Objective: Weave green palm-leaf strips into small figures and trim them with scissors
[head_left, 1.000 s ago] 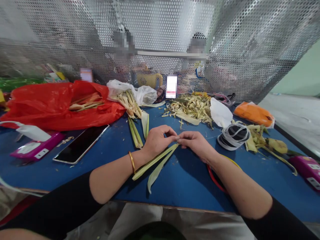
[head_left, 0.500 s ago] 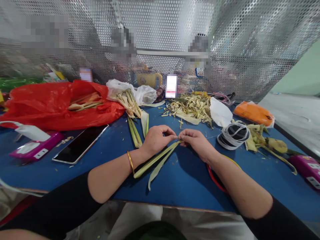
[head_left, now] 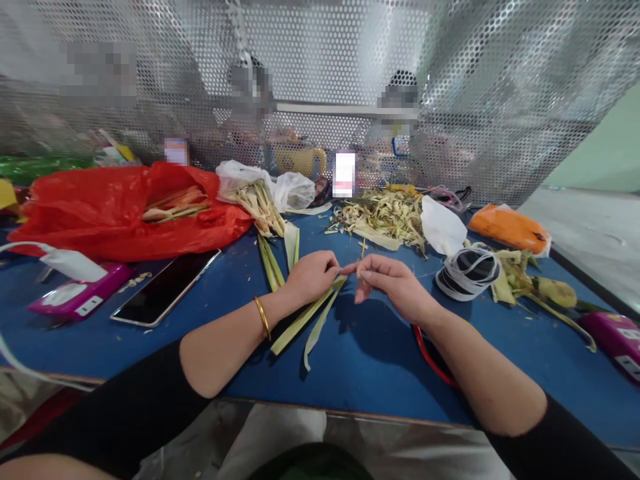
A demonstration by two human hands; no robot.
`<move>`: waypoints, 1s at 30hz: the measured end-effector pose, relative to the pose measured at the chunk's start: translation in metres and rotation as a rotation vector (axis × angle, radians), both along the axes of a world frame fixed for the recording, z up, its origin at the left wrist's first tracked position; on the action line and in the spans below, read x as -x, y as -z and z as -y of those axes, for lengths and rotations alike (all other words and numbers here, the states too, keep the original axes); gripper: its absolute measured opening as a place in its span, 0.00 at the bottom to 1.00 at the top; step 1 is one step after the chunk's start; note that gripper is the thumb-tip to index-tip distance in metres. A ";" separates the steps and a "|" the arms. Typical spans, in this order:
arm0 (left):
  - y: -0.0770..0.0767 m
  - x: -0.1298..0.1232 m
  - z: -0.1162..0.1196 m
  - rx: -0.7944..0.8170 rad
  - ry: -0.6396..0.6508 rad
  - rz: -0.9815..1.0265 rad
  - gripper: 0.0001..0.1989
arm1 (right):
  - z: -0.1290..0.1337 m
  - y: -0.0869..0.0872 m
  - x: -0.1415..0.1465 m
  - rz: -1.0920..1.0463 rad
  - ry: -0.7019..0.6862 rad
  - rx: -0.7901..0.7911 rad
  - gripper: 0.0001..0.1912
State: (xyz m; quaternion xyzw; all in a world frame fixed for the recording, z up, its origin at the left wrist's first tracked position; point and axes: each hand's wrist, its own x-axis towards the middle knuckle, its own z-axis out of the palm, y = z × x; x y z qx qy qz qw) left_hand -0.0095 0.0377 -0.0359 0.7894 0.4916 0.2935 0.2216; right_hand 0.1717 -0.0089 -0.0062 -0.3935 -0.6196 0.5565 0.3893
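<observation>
My left hand [head_left: 314,277] is closed, pinching the upper ends of pale green leaf strips [head_left: 305,325]. The strips' loose ends fan toward the front of the table, under my left wrist. My right hand [head_left: 387,280] is beside it, its index finger reaching to the left fingertips and its thumb bent in against the other fingers. A very fine thread [head_left: 424,275] shows faintly to the right of that hand; its end among the fingers is hidden. Behind my left hand lie green stalks [head_left: 271,261] and a broad leaf piece [head_left: 292,244].
On the blue table [head_left: 370,373] are a red plastic bag [head_left: 90,207], a phone [head_left: 167,287], purple power strips [head_left: 83,293], a heap of leaf scraps [head_left: 387,217], white cord around a black object [head_left: 467,272], and an orange packet [head_left: 510,227]. A perforated metal screen [head_left: 345,53] stands behind.
My right hand has turned, its index finger now stretched toward my left fingertips. The leaf strips have shifted slightly, with their tops now more covered by my left hand.
</observation>
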 end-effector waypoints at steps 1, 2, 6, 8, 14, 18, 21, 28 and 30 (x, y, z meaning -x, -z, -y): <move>0.000 -0.001 0.001 0.028 0.003 0.058 0.07 | 0.000 0.001 0.001 -0.017 -0.035 0.038 0.09; -0.002 -0.002 0.002 0.085 -0.001 0.147 0.07 | 0.000 0.002 0.001 -0.033 -0.052 0.058 0.10; -0.009 -0.007 0.007 0.525 0.024 0.626 0.10 | -0.002 0.006 0.002 -0.071 0.003 0.044 0.09; -0.011 -0.010 0.011 0.706 0.096 0.792 0.11 | -0.004 0.006 0.001 -0.064 0.029 0.044 0.08; -0.008 -0.013 0.015 0.708 0.146 0.714 0.11 | -0.003 0.012 0.006 0.102 0.023 -0.038 0.07; -0.007 -0.013 0.015 0.649 0.092 0.637 0.09 | -0.004 0.020 0.009 0.130 0.105 -0.012 0.06; -0.010 -0.012 0.016 0.528 0.089 0.619 0.10 | -0.005 0.021 0.009 0.047 0.151 0.049 0.05; -0.011 -0.015 0.020 0.317 0.015 0.703 0.08 | -0.002 0.016 0.012 -0.001 0.060 0.078 0.08; -0.010 -0.016 0.022 0.466 0.021 0.775 0.13 | -0.002 0.014 0.011 -0.062 0.145 0.044 0.09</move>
